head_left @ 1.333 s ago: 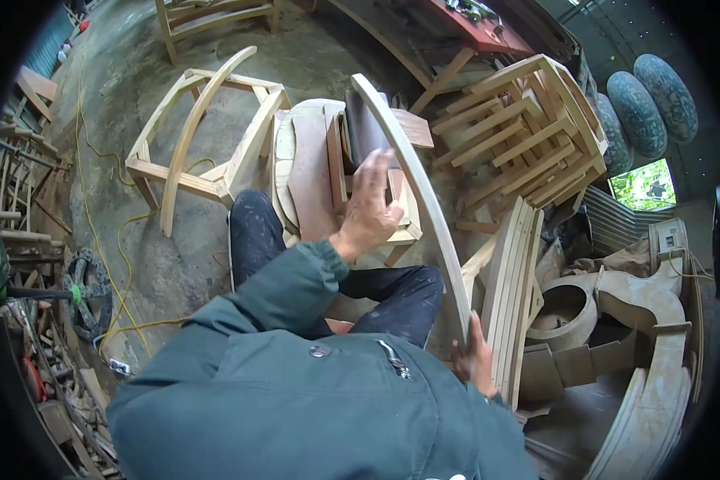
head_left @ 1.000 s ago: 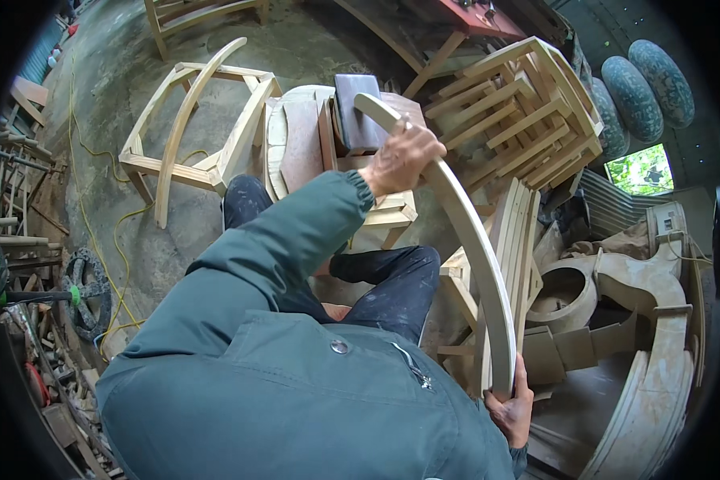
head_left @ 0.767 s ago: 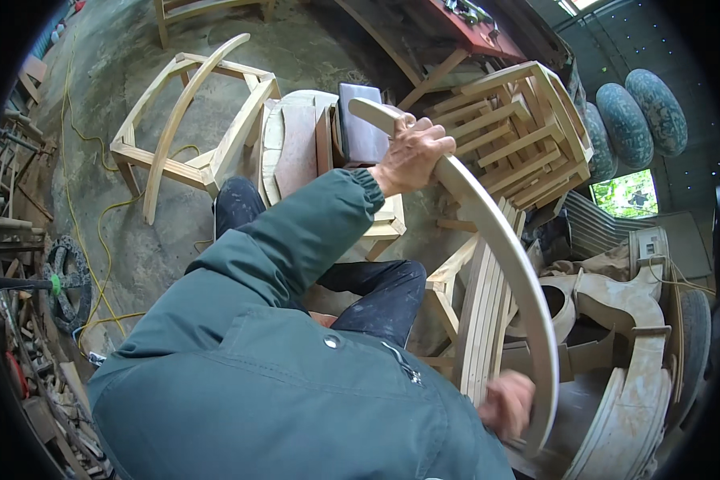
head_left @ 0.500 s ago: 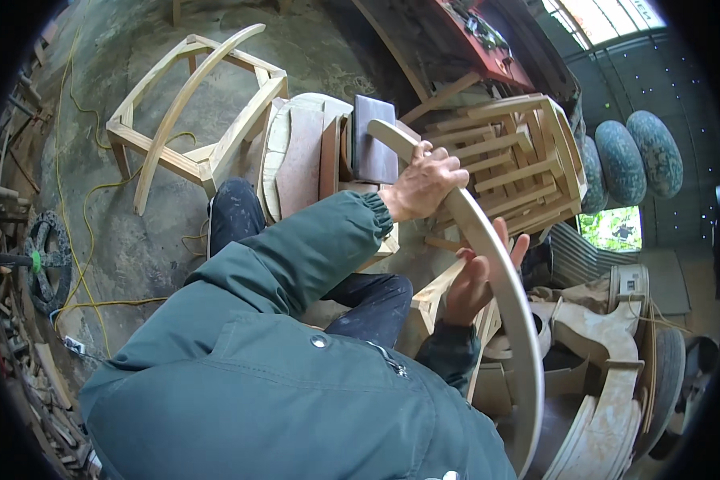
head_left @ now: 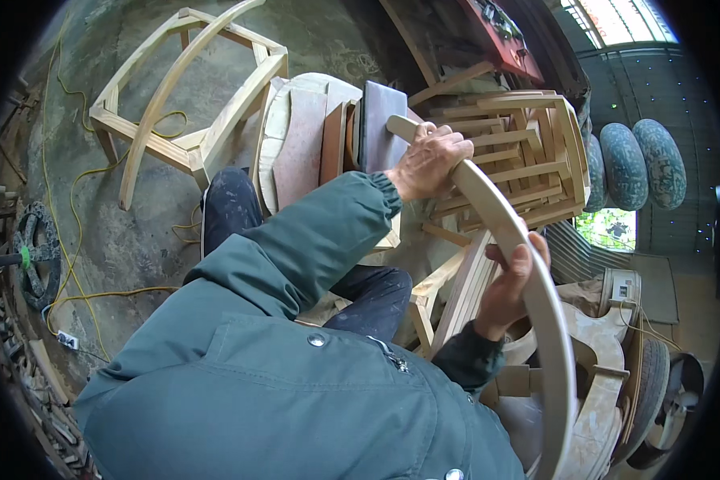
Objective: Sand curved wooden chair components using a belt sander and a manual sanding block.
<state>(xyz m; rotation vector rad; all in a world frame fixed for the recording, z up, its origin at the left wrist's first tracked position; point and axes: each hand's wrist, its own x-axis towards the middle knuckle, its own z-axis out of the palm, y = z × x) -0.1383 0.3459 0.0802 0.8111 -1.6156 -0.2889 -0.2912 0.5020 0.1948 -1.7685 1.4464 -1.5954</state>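
A long, smooth, curved wooden piece (head_left: pixel 550 324), pale and like a bent chair rail, runs from beside the grey flat block down past my right side. My left hand (head_left: pixel 430 160) is closed over it close to its upper end, knuckles up. Lower along the curve, my right hand (head_left: pixel 510 290) holds it from beneath, thumb on the near side and fingertips showing beyond the far edge. The bottom end of the piece runs to the lower rim of the picture. Behind its upper tip stands the grey flat block (head_left: pixel 382 120).
A wooden chair frame (head_left: pixel 240 120) with a curved rail across it stands at the far left. Stacked wooden frames (head_left: pixel 528 152) are at right, behind my hands. A machine with a pale curved casting (head_left: pixel 604 352) is close on my right. Yellow cable (head_left: pixel 76 232) crosses the floor.
My right hand, its fingers spread beside the curved piece before, has moved up and right and closed around it. The piece has shifted slightly right, my left hand still on it.
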